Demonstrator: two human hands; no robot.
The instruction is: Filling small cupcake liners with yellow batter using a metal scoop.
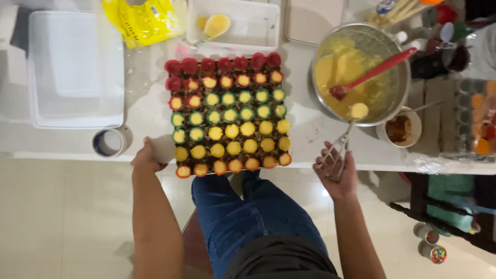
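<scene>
A dark tray (182,161) holds rows of small coloured cupcake liners (230,114), red, green, yellow and orange, most filled with yellow batter; the top row of red ones looks empty. My left hand (148,156) grips the tray's near left corner. My right hand (338,171) holds a metal squeeze-handle scoop (346,132), its head full of yellow batter at the rim of a big steel bowl (403,88). The bowl contains yellow batter and a red spatula (374,73).
A clear lidded box (75,67) stands at the left, a roll of tape (108,142) near the counter edge, a yellow bag (142,20) and a white tray (253,26) at the back. A small cup with brown contents (400,129) and an egg-style tray (478,116) are at the right.
</scene>
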